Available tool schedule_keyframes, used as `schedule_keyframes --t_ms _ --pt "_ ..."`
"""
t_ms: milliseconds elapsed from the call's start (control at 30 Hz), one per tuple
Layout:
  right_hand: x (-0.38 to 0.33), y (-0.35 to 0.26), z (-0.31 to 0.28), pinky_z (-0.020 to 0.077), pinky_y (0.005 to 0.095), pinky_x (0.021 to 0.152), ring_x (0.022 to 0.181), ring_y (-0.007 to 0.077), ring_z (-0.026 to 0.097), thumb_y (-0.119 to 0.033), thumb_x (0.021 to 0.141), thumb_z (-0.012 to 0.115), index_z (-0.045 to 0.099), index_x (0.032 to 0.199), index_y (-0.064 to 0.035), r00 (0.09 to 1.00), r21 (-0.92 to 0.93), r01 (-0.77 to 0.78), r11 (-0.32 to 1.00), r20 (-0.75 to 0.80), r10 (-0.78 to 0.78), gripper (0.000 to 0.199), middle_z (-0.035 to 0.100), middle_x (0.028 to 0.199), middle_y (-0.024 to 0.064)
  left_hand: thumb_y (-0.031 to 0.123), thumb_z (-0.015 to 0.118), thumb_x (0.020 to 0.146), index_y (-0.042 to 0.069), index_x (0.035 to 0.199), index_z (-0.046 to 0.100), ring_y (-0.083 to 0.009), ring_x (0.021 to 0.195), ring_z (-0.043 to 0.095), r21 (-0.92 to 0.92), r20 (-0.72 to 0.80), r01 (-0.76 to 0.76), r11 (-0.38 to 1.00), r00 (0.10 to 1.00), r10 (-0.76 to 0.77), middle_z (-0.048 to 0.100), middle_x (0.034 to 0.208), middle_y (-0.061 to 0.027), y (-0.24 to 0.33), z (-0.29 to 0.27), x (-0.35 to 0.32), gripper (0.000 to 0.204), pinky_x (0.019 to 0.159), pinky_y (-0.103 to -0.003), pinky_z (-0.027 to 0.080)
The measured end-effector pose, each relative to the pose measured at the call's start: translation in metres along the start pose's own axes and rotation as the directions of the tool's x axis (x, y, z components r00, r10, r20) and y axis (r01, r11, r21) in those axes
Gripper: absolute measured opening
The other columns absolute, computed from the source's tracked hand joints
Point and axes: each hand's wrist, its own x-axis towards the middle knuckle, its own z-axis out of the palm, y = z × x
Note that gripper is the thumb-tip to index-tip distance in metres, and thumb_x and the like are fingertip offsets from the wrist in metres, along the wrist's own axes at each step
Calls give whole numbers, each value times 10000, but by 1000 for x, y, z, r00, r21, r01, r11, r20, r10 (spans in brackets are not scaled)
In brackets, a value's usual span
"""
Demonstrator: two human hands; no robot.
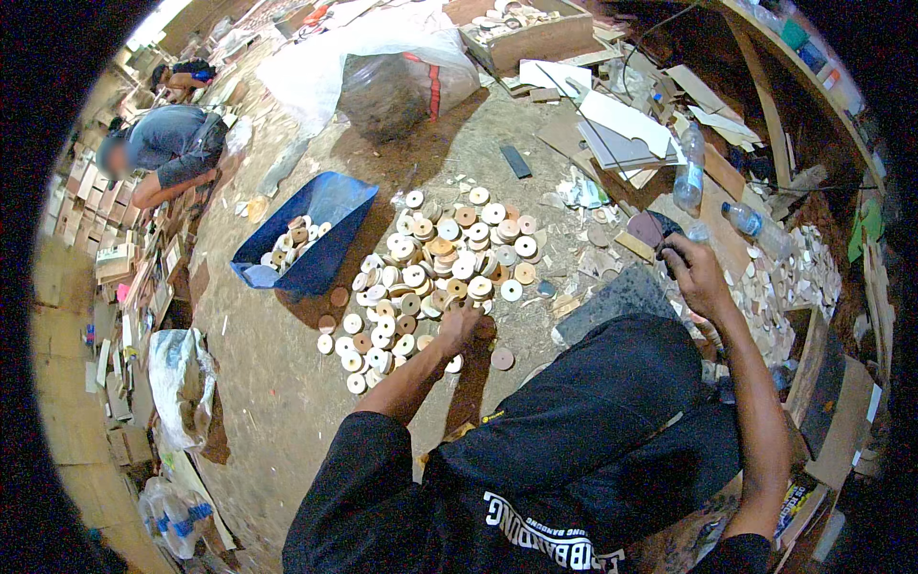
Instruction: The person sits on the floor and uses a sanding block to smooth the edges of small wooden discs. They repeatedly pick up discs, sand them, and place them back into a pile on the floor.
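Note:
A wide pile of round wooden discs (449,263), pale and brown and most with a centre hole, lies on the dirt floor in front of me. My left hand (460,323) reaches down to the pile's near edge, its fingers curled over a disc there. One brown disc (501,359) lies alone just to its right. My right hand (695,275) is out to the right, closed around the black handle of a power sander (653,231) with a round brown pad. My black shirt fills the lower part of the view.
A blue tub (330,206) holding discs lies left of the pile. Behind are a plastic sack (406,81), a wooden crate (535,40), board offcuts and two water bottles (690,172). Pale wood pieces (798,277) heap at the right. Another person (167,143) crouches far left among stacked blocks.

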Motion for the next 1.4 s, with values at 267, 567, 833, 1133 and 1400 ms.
schedule_keyframes --t_ms 267,567,833,1133,1400 --pt "-9 7 17 442 324 655 663 239 528 71 775 456 486 1348 -128 980 11 166 986 -118 -163 607 485 694 124 53 725 761 18 1073 619 -206 885 653 -959 272 282 -35 871 -409 662 980 -104 -27 -86 10 332 730 -342 557" --pt "6 6 46 489 410 791 876 378 631 86 683 478 524 1294 -103 946 26 250 968 208 -250 641 634 994 250 226 753 766 100 1255 468 -352 1098 579 -711 -370 -423 -561 904 -212 567 1200 -139 -48 -236 27 580 851 -489 540" --pt "5 19 51 498 433 755 821 369 630 68 661 489 519 1308 -123 949 -13 210 978 242 -201 675 632 876 211 220 800 718 54 1213 482 -332 1016 620 -759 -408 -396 -517 908 -97 583 1141 -165 -37 -282 28 612 747 -473 593" --pt "4 12 46 495 426 752 820 377 625 68 679 521 516 1306 -122 948 -62 234 970 237 -213 655 635 909 214 175 794 725 13 1165 519 -298 948 647 -810 -421 -402 -427 906 -54 600 1104 -165 -28 -297 30 543 745 -468 593" --pt "4 26 53 495 449 742 828 377 624 46 625 541 476 1352 -159 928 -126 203 971 340 -150 759 631 910 199 51 749 738 -13 1043 629 -156 860 633 -916 -324 -295 273 944 -66 628 1028 -85 -5 -350 13 333 724 -288 561"
